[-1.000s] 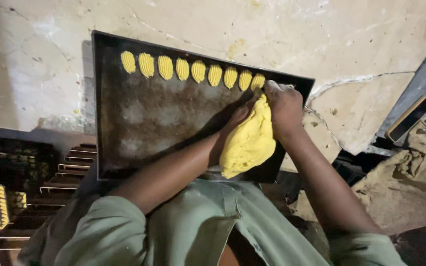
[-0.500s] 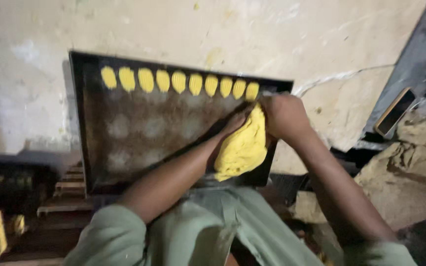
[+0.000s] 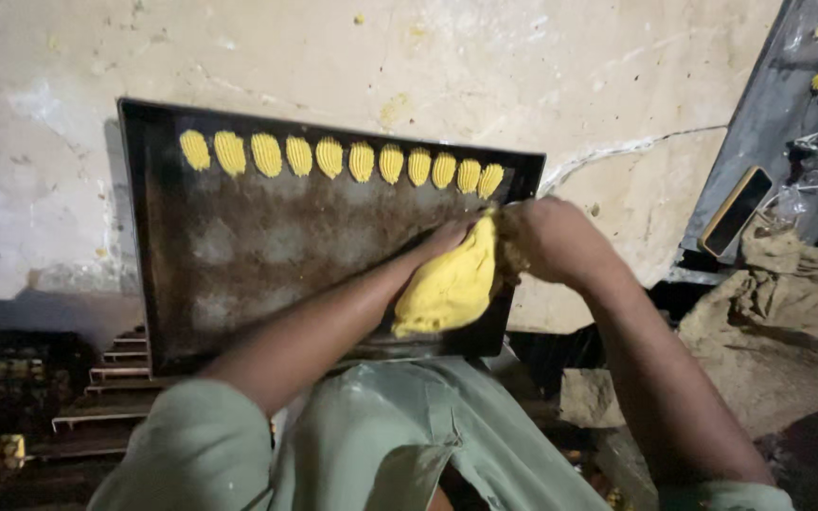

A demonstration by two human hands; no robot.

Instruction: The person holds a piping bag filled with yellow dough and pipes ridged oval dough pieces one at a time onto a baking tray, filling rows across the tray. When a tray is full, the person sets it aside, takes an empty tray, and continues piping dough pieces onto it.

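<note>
Both hands, left hand (image 3: 452, 237) and right hand (image 3: 546, 241), squeeze yellow dough bag (image 3: 447, 284) over dark tray (image 3: 257, 255), nozzle end near tray's dough row (image 3: 343, 159), extending line.

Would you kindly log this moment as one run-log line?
both hands on yellow piping bag | left hand | right hand | dark tray | piped row

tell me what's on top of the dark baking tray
A row of ridged yellow dough pieces lies along the far edge of the tray. Both hands and the yellow piping bag cover its right corner, hiding anything there.
</note>
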